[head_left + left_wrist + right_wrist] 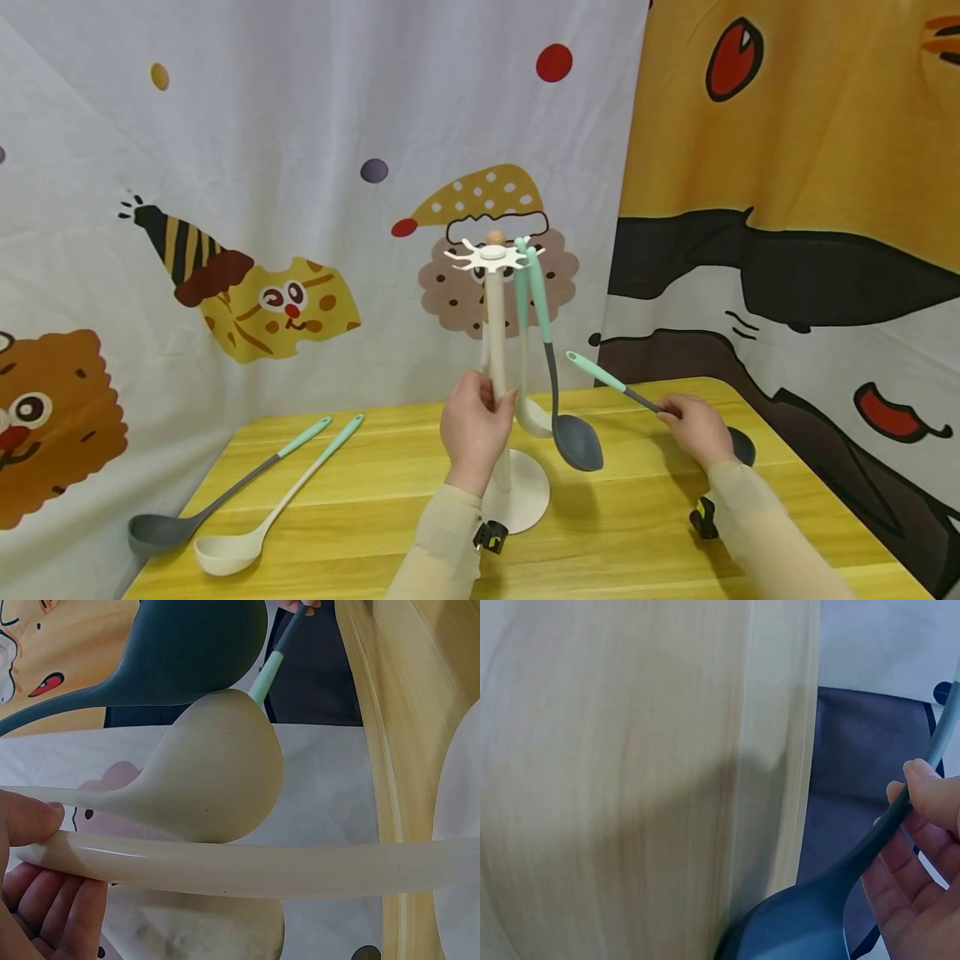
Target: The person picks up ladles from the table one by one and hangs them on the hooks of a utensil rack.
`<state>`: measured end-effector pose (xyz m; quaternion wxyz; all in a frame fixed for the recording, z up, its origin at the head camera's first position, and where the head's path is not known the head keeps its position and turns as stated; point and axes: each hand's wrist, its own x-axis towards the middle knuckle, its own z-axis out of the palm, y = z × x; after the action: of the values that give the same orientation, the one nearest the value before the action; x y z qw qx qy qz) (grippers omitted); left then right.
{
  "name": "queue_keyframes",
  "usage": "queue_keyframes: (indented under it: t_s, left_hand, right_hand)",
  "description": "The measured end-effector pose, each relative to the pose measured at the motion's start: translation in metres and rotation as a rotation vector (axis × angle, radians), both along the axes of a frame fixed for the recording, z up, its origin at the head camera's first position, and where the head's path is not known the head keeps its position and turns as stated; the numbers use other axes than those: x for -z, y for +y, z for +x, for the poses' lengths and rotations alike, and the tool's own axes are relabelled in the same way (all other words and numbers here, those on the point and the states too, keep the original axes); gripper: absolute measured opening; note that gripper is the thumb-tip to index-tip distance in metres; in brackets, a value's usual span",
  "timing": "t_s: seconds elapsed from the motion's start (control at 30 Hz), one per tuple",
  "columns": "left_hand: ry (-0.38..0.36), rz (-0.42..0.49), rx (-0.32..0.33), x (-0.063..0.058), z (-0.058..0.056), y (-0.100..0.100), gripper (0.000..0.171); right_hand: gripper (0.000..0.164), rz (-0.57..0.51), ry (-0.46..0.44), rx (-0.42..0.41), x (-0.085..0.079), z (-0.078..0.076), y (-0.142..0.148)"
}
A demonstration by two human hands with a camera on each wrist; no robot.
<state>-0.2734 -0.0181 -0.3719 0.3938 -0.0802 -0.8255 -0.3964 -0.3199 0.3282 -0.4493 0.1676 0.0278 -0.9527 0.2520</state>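
Note:
My left hand (474, 429) grips the cream post (496, 333) of an upright utensil stand, its thumb and fingers around the post in the left wrist view. From the stand's notched white top (472, 256) hang a grey ladle (577, 442) and a cream ladle (534, 418), both with mint handles. Another cream bowl-shaped piece (195, 922) shows beyond the post, partly hidden. To the right, my right hand (697, 429) pinches a second grey ladle (802, 922) by its shaft. That ladle's mint handle (596, 369) points up and left; its bowl is partly hidden behind the hand.
On the wooden table's (360, 550) left side lie another grey ladle (161, 533) and a cream ladle (228, 554), handles pointing away. The stand's round base (532, 500) rests mid-table. Behind the table hangs a printed cloth (300, 125).

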Motion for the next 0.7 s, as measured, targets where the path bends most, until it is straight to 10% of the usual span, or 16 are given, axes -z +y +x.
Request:
queue_keyframes:
  t_s: [0.7]
  left_hand:
    - [-0.014,-0.002,0.006,0.0,0.0,0.0,0.03]
  right_hand:
    - [0.021,-0.117,0.095,-0.012,-0.008,0.008,-0.02]
